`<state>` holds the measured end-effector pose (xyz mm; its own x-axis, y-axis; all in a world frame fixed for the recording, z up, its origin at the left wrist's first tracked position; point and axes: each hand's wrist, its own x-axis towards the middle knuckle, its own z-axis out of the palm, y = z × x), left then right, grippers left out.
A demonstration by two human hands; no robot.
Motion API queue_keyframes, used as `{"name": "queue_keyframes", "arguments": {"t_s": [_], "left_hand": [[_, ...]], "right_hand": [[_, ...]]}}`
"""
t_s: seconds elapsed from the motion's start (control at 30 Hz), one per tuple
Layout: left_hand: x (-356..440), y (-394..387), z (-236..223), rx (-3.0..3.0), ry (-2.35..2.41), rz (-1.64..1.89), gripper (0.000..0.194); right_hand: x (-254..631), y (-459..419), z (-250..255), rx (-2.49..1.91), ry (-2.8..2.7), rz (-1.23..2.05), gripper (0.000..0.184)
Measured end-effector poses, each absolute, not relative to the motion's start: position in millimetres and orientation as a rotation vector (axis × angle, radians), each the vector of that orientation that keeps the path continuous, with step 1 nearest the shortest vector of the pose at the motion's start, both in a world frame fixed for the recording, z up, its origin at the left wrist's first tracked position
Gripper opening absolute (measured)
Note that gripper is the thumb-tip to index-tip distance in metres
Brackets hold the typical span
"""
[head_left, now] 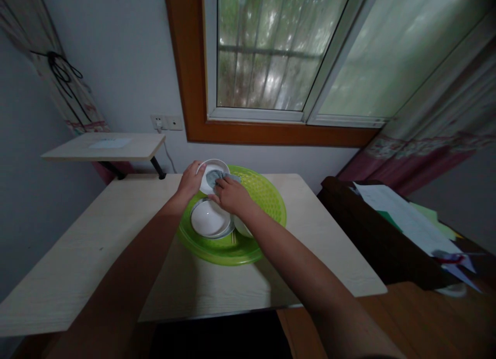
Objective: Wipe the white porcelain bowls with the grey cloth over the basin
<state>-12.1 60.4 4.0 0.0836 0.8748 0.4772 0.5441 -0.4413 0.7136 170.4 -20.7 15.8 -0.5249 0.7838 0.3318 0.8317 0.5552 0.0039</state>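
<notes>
My left hand (189, 180) grips the rim of a white bowl (210, 165), tilted with its inside facing me, above the far left part of a green plastic basket (271, 193). A grey cloth (214, 178) lies inside the bowl, pressed there by my right hand (231, 194), whose fingers are closed on it. Lower in the basket, another white bowl (209, 218) sits upside down on something with a grey rim. Part of one more white bowl (243, 227) shows beneath my right forearm. Thin sticks (233, 238), perhaps chopsticks, poke out between them.
The basket stands on a pale wooden table (310, 235). A small raised shelf (139, 144) with a paper on it is at the back left. Behind are a wall socket (166, 122) and a window. Papers (403, 219) lie on a dark brown piece of furniture (349, 219) at right.
</notes>
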Motion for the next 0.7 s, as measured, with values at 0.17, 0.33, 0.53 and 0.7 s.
{"name": "queue_keyframes", "arguments": {"t_s": [0.17,0.33,0.53,0.7], "left_hand": [[-12.4,58.4,4.9,2.032,1.393,1.307,0.041],[-13.7,59.9,3.4,2.050,1.373,1.327,0.039],[-13.8,61.7,4.0,2.030,1.426,1.315,0.036],[-12.9,62.1,3.5,2.067,1.407,1.265,0.037]], "right_hand": [[163.0,-21.3,10.3,-1.226,-2.553,-0.134,0.054],[159.2,-13.4,2.9,-0.939,-2.536,0.147,0.062],[161.9,-8.8,3.3,-0.965,-2.569,0.130,0.055],[166.9,-9.2,1.6,-1.180,-2.600,-0.142,0.047]]}}
